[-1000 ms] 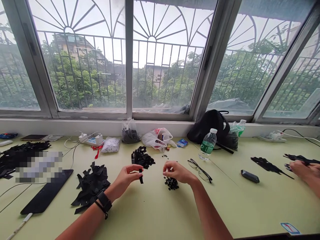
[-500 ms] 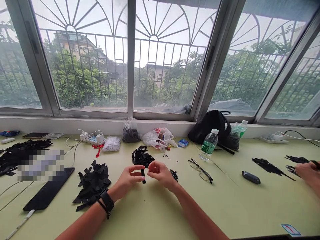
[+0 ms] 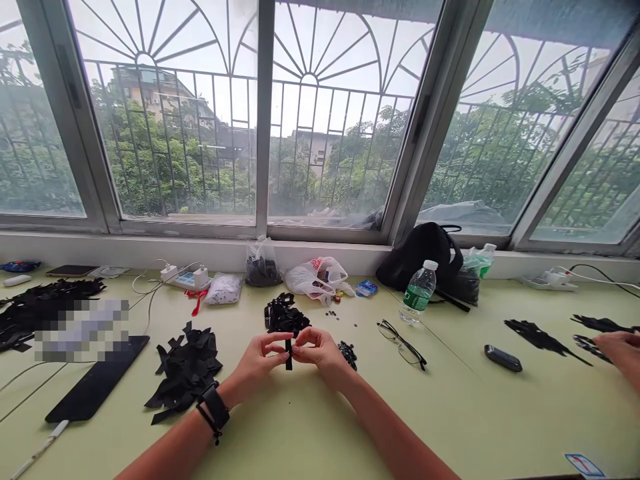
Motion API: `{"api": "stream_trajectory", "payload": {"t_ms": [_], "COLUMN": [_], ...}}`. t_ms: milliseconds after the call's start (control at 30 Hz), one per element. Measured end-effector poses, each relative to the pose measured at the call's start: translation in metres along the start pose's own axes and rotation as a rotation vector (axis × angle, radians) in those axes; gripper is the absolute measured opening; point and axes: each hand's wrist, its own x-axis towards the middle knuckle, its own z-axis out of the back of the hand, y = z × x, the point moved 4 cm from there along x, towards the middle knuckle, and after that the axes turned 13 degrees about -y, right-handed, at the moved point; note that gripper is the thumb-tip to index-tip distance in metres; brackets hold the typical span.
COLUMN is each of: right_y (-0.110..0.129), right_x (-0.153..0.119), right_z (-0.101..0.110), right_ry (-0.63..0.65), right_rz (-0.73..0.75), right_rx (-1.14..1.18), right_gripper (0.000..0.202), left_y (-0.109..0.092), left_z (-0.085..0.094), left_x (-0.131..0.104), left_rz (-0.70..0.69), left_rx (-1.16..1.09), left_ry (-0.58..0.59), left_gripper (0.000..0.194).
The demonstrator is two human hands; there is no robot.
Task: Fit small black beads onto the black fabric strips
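Over the middle of the table, my left hand (image 3: 263, 353) is closed on a short black fabric strip (image 3: 289, 357), which hangs upright between thumb and fingers. My right hand (image 3: 317, 348) pinches at the strip's right edge, thumb and forefinger pressed together. Whether a small piece sits between those fingertips is hidden. Just behind my hands lies a heap of black strips (image 3: 284, 312). Another pile of black strips (image 3: 186, 367) is left of my left hand. Small dark round pieces (image 3: 347, 355) lie beside my right wrist, and a few loose ones (image 3: 331, 313) lie farther back.
Eyeglasses (image 3: 403, 343) and a water bottle (image 3: 419, 293) stand to the right, near a black case (image 3: 503, 358). A black tablet-like slab (image 3: 95, 383) with a cable lies left. Plastic bags (image 3: 320, 277) line the window side. Another person's hand (image 3: 620, 350) is at far right.
My right fingertips have moved left onto the strip, closing the small gap between the hands. The other person's hand at far right has shifted slightly.
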Motion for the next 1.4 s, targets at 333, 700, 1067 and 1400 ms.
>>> {"api": "stream_trajectory", "payload": {"t_ms": [333,700,1067,1400], "right_y": [-0.005,-0.006,-0.005,0.003], "right_x": [0.0,-0.001,-0.002,-0.009], "right_z": [-0.003,-0.006,-0.007,-0.011], "right_ry": [-0.008,-0.013,0.013,0.055], "right_rz": [-0.019,-0.042,-0.069,-0.084], "right_rx": [-0.002,-0.01,0.021,0.041], "right_gripper": [0.035,0.039,0.038,0.032], "left_y": [0.007,-0.001,0.001,0.001], "left_z": [-0.001,-0.003,-0.003,-0.003], "left_x": [0.003,-0.001,0.0,0.001], "left_rz": [-0.046,-0.078,-0.094,-0.118], "left_rx": [-0.006,0.102,0.052,0.042], "left_ry": [-0.031,-0.015,-0.028,-0.035], "left_gripper": [0.046,0.04,0.042,0.04]}}
